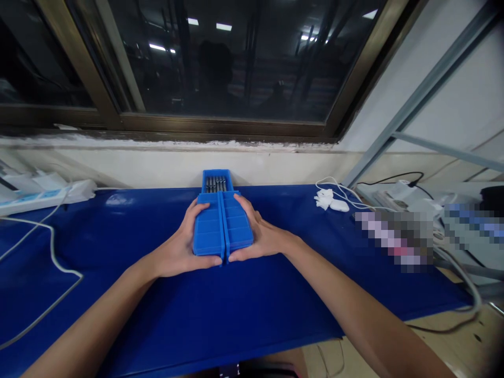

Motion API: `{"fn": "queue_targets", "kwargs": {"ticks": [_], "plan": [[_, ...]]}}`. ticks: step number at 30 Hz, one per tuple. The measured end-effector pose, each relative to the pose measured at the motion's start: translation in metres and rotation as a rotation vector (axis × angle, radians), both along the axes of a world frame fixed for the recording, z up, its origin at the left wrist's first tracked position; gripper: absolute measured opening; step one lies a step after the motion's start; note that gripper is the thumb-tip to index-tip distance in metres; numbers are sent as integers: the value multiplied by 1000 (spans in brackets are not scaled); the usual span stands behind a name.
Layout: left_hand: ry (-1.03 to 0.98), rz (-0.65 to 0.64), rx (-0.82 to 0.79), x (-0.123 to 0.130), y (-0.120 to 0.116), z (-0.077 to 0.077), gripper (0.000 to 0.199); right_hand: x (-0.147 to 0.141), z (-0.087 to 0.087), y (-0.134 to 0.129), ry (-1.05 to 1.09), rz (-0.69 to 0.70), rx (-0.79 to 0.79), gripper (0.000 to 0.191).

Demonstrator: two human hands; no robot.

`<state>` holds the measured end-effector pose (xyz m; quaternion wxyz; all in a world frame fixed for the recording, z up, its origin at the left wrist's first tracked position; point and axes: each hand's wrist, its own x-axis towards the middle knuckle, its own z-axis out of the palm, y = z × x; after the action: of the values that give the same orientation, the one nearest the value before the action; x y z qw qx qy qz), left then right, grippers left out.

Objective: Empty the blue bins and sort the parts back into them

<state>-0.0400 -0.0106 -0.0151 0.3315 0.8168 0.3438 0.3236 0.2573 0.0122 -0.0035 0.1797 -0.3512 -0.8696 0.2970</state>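
Both hands are wrapped around a blue plastic case (208,228) over the middle of the table. My left hand (178,251) grips its left half, thumb along the near edge and fingers at the far left side. The right half, marked with cross lines, is clasped by my right hand (260,235), its thumb also at the near edge. A narrow seam runs between the halves; I cannot tell whether they are joined. Just beyond the case stands a blue tray (216,172) with several dark metal rods (216,184) lined up in it.
The blue tabletop (220,315) meets a white wall below a dark window (236,79). A white power strip (47,194) and cables lie at left. At right are a crumpled tissue (324,198), a small white object (339,205), cords and a grey metal frame (394,128).
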Motion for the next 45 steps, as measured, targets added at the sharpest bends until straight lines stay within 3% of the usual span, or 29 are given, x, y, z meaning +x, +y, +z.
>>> {"fn": "queue_targets", "kwargs": {"ticks": [9, 21, 26, 31, 45], "plan": [[-5, -19, 61, -1, 2, -1, 121, -3, -20, 7, 103, 29, 107, 154], [-74, 24, 34, 10, 3, -1, 107, -6, -24, 10, 262, 11, 134, 127], [-179, 40, -65, 13, 1, -3, 101, -9, -19, 10, 326, 15, 78, 118], [-260, 28, -221, 15, -1, 0, 93, -9, -16, 9, 314, 11, 68, 120], [-115, 22, 39, -1, 7, 6, 102, 9, 3, 5, 77, 24, 106, 133]]}}
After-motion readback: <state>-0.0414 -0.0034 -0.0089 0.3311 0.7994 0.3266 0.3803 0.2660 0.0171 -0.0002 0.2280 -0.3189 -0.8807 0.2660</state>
